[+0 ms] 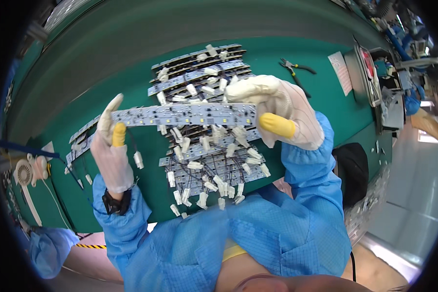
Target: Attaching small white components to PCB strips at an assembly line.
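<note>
A long white LED circuit board (pixel 185 115) with small yellow LEDs is held level between my two gloved hands. My left hand (pixel 109 148), with a yellow cot on the thumb, is closed on its left end. On the right end, my right hand (pixel 283 111) grips with the fingers above and a yellow-covered thumb in front. A white connector (pixel 138 159) dangles on a dark wire below the board's left part. Behind and beneath it lies a pile of similar LED boards (pixel 194 173) with many white connectors, partly hidden by the held board.
More boards (pixel 82 141) lie left of my left hand. Cutting pliers (pixel 297 73) and a printed sheet (pixel 339 73) rest on the green mat (pixel 301 48). A small white fan (pixel 27 171) stands far left. A blue cord (pixel 29 148) runs toward my left wrist's black strap.
</note>
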`<state>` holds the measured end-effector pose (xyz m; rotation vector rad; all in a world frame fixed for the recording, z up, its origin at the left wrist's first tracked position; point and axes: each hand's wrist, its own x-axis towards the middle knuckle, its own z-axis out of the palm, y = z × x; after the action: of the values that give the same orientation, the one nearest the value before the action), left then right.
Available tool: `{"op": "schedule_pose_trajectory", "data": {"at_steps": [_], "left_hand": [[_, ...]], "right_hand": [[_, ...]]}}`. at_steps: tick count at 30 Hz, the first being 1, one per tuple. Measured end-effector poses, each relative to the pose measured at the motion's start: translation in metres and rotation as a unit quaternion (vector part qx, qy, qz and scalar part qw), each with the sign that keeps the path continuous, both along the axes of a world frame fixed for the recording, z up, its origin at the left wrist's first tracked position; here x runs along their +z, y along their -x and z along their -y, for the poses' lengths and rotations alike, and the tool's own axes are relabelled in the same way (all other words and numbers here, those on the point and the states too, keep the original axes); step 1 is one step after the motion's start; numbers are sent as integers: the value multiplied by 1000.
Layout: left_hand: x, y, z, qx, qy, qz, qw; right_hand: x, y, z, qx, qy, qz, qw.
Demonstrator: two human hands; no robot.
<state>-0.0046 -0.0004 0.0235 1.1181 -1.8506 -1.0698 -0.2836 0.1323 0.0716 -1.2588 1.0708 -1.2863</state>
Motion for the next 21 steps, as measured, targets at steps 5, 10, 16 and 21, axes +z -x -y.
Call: {"op": "schedule_pose_trajectory", "data": {"at_steps": [5,10,16,21], "left_hand": [[-10,1,-9,-33,45,-159,986],[-10,3,-10,-159,1,-268,950],[-6,-2,-15,-109,-37,-155,981],[-14,-8,-3,-12,96,59,994]], "right_hand": [[-26,8,15,-148,106,-257,949],[-26,3,13,-140,-5,-21,990],[-26,20,3,-132,-87,-24,987],[-18,7,0,-37,-46,149,987]]}}
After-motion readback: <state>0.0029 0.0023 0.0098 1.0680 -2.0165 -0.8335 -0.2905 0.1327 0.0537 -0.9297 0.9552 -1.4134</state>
